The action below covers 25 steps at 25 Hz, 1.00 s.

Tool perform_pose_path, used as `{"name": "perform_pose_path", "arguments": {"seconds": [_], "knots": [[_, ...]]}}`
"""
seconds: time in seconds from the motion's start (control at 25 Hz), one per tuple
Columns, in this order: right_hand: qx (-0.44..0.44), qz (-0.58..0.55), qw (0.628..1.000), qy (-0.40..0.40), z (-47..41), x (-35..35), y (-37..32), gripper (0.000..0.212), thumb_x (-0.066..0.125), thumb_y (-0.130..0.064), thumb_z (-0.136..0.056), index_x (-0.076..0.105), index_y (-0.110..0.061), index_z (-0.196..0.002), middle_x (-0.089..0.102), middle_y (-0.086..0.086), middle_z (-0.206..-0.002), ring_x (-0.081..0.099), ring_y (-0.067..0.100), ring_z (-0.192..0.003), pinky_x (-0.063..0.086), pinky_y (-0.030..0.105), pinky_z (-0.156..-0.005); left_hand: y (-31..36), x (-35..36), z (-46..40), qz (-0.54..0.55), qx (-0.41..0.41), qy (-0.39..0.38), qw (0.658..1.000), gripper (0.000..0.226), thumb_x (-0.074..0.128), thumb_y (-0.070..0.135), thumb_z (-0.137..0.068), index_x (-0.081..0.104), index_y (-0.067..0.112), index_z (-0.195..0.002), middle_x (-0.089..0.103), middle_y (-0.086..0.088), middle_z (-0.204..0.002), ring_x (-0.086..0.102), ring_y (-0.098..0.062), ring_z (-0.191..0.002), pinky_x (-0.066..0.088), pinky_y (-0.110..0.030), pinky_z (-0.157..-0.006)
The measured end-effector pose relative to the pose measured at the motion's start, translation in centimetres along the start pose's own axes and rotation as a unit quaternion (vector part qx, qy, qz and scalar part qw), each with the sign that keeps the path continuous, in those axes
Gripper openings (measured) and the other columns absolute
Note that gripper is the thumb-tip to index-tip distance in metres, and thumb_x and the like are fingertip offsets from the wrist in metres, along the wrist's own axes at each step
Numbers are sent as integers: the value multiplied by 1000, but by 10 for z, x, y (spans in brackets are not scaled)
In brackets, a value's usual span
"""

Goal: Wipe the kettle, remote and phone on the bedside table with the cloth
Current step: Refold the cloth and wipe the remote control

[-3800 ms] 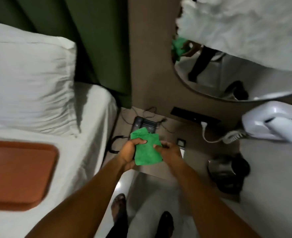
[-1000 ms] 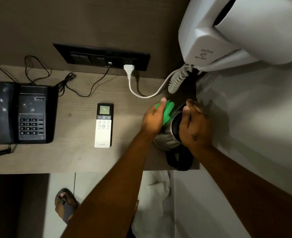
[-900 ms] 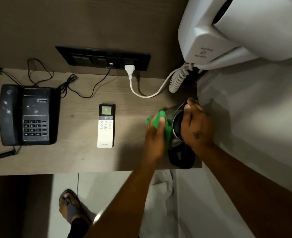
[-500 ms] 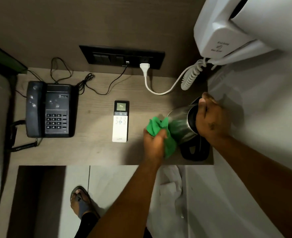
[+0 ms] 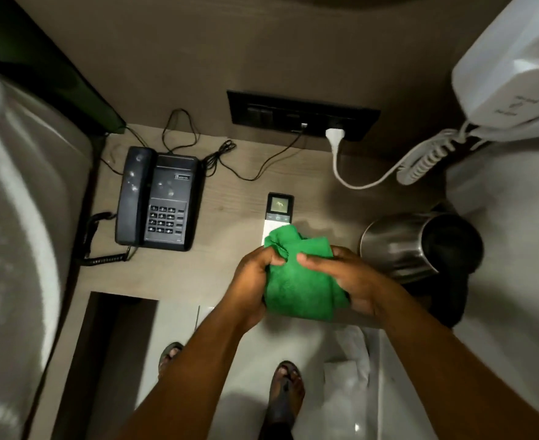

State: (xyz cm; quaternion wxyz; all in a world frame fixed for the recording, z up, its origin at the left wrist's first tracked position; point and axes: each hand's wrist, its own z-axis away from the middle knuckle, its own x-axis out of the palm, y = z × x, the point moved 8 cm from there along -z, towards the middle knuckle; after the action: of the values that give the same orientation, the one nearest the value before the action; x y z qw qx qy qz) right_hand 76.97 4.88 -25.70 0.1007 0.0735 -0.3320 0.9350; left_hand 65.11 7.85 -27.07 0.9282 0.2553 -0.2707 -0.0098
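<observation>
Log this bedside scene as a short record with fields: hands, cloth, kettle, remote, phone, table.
left hand: gripping the cloth's left side
right hand: gripping the cloth's right side
cloth: green, bunched between both hands, above the table's front edge
kettle: steel, at the table's right end, no hand on it
remote: white, mid-table, its near end hidden by the cloth
phone: black corded desk set, at the left, handset on its cradle
table: light wood, cables trailing along the back
</observation>
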Motion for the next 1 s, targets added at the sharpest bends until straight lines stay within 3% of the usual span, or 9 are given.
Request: {"name": "perform_pose_path", "arguments": {"seconds": [0.08,0.2,0.24,0.32,0.4,0.44,0.52,0.88,1.0], "knots": [[6,67,995,75,-13,-15,1,34,78,-16,-73,69,-12,-106,74,13,-105,70,31,-94,54,53,-90,4,-23,-6,-71,61,92,991,24,55,8,-85,75,9,-99,78,-15,-98,71,-25,-86,59,-31,-67],[-124,262,925,246,-24,-39,-53,24,72,-12,-80,69,-13,-104,72,10,-98,67,20,-86,57,38,-82,13,-63,-7,-233,191,267,915,18,71,18,-86,61,30,-77,68,11,-81,65,-7,-85,53,-28,-84],[-178,324,881,294,-25,-39,-79,25,69,-13,-82,68,-13,-107,71,10,-98,65,18,-84,54,30,-77,13,-68,-8,-318,224,300,871,22,78,25,-81,57,30,-83,65,9,-88,63,-10,-95,49,-28,-90],[-252,397,817,333,-40,-26,-116,33,63,-11,-85,63,-15,-117,67,9,-107,64,20,-93,53,28,-76,2,-66,-18,-456,238,311,799,51,83,42,-71,56,19,-108,61,-2,-110,52,-18,-112,40,-23,-95],[-264,504,761,311,-69,1,-127,44,59,-5,-85,57,-17,-127,57,11,-121,54,27,-110,50,38,-91,-9,-67,-29,-501,226,319,772,80,82,54,-66,51,15,-128,55,-4,-123,45,-19,-116,40,-25,-97],[-243,572,730,284,-86,15,-121,49,58,-3,-84,54,-18,-129,52,12,-128,48,30,-117,46,42,-97,-11,-66,-33,-504,227,325,767,84,81,55,-65,50,15,-131,55,-4,-125,45,-20,-116,44,-31,-98],[-190,643,706,226,-111,31,-96,51,61,-6,-83,52,-22,-131,45,12,-136,41,32,-124,42,44,-104,-13,-66,-39,-489,235,328,773,77,81,50,-66,52,16,-129,57,-5,-124,49,-22,-114,49,-40,-96],[-246,608,721,223,-112,43,-59,36,62,-5,-81,64,-13,-117,57,13,-121,47,35,-115,47,42,-92,-20,-65,-43,-402,234,344,815,42,78,25,-76,60,11,-111,57,-10,-113,55,-26,-104,55,-42,-87],[-243,599,730,221,-91,52,-37,40,66,-6,-79,63,-11,-119,59,12,-122,48,33,-118,48,43,-94,-18,-63,-39,-422,229,366,797,42,75,10,-69,60,11,-109,57,-11,-112,51,-24,-102,50,-41,-88]]}}
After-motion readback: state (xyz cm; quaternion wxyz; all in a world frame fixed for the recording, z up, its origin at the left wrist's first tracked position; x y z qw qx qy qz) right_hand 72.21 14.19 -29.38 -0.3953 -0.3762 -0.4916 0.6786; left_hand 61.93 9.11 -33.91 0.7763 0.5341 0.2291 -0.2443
